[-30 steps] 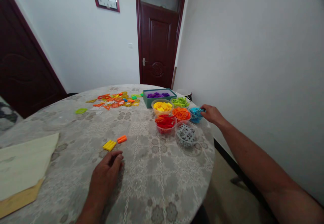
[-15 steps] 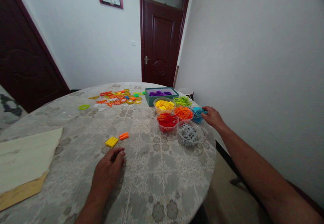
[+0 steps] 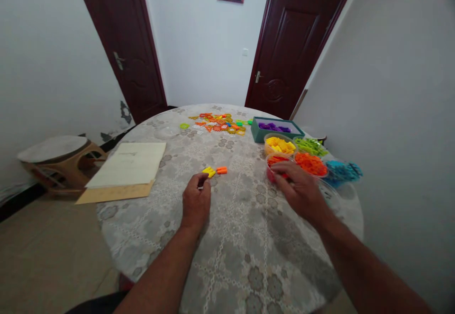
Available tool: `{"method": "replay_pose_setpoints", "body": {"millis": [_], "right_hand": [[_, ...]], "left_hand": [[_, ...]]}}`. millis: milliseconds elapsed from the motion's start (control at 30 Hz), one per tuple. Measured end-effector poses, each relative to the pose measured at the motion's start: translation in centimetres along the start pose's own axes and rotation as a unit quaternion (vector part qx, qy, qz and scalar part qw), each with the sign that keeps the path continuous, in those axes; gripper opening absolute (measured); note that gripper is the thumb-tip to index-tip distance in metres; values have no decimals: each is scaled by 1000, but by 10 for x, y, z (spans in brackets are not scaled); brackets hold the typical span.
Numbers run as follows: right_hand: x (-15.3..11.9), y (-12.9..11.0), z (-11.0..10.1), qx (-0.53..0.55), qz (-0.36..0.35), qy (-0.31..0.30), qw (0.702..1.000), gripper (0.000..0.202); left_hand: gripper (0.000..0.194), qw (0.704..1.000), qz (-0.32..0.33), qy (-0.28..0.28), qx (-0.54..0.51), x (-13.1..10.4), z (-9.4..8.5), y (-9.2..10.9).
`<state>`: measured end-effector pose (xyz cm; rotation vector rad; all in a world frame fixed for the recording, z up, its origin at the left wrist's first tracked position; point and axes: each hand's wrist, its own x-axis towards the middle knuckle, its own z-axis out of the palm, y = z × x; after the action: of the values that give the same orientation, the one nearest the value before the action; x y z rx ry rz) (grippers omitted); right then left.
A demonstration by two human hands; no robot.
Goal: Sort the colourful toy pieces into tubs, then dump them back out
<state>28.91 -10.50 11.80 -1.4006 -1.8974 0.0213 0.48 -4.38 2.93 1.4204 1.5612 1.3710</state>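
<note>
My left hand (image 3: 197, 195) rests on the table with curled fingers, the thumb close to the index finger. Its fingertips are right beside a small group of yellow plastic pieces (image 3: 209, 172); whether they touch, I cannot tell. Orange plastic pieces (image 3: 222, 170) lie just right of the yellow ones. My right hand (image 3: 298, 188) is in the air in front of a clear bowl of red pieces (image 3: 272, 175), its thumb and fingers pinched together. Anything between those fingers is hidden. The hand and wrist cover most of a bowl of grey pieces (image 3: 329, 191).
Bowls of yellow (image 3: 280, 144), green (image 3: 310, 146), orange (image 3: 310, 164) and blue pieces (image 3: 343, 172) cluster at right. Behind them stands a green box (image 3: 259, 131) with purple pieces. Mixed flat pieces (image 3: 220, 124) lie at the back. Paper sheets (image 3: 124, 165) are at left.
My right hand has left the bowl of blue pieces and come left, in front of the red bowl. My left hand is closer to the yellow pieces. The camera view has turned left.
</note>
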Motion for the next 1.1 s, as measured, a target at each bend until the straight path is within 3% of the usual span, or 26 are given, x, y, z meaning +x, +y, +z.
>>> {"method": "replay_pose_setpoints", "body": {"millis": [100,233,300,400,467,567,733,833,933,1000,1100], "right_hand": [[24,-20,77,68,-51,-79,993,37],[54,-15,159,-16,-57,-148,987,49],[63,-10,182,-65,-36,-189,979,44],[66,-7,193,-100,-5,-206,973,31],[63,-8,187,-110,11,-205,973,27],[56,-13,162,-89,11,-196,977,26],[50,-4,78,-50,-33,-76,995,27],[59,25,20,-102,5,-13,995,28],[77,65,-22,-179,64,-2,982,26],[91,92,-35,-226,94,-18,969,25],[108,123,-38,-282,127,-57,949,29]], "left_hand": [[34,999,3,41,-16,5,-2,-7],[36,998,9,55,-22,9,-4,-12],[36,999,12,51,-8,10,-4,-13],[37,999,10,43,7,12,-4,-13],[35,999,9,37,17,13,-4,-12],[34,999,6,24,33,14,-4,-10],[35,998,3,9,56,15,-5,-9],[35,998,12,8,68,15,-5,-10],[33,997,15,2,77,15,-4,-10],[33,997,19,1,78,15,-4,-11],[32,997,24,5,74,16,-4,-12]]}}
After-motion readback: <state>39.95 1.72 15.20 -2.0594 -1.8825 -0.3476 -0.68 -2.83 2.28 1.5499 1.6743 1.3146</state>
